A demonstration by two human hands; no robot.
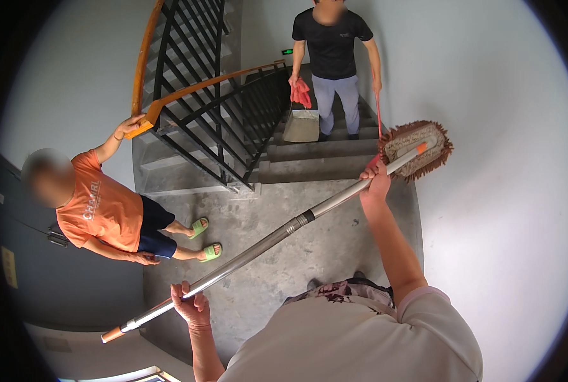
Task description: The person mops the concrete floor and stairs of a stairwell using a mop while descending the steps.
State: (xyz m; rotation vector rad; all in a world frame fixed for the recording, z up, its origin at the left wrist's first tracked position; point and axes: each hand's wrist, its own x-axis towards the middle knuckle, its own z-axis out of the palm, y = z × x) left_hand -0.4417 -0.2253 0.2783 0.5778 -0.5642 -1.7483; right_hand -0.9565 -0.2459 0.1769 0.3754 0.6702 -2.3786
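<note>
Near, at the left, the left hand [193, 310] wraps its fingers around the mop pole [252, 254], short of the orange end cap [112, 334]. The mop pole runs diagonally across the front of the body, from near left to far right, clear of the floor [351, 232]. The right hand [376, 184] grasps it just short of the mop head [416, 148]. Maintain this wide hand spacing; it should balance the weight at the far end. Turn the mop pole slowly, allowing clearance at both ends. Whether the mop head touches the right wall [500, 191] cannot be told.

The mop pole is a smooth, silvery tube, probably metal, with a dark collar [300, 219]. The mop head is a flat oval with shaggy brown tufts edging a paler center. The floor is gray, stained concrete.

Farther left, a person in an orange T-shirt [112, 210] holds the wooden handrail [145, 51]. Far, on the steps [322, 151], a person in a black T-shirt [335, 48] carries a dustpan [301, 127].
</note>
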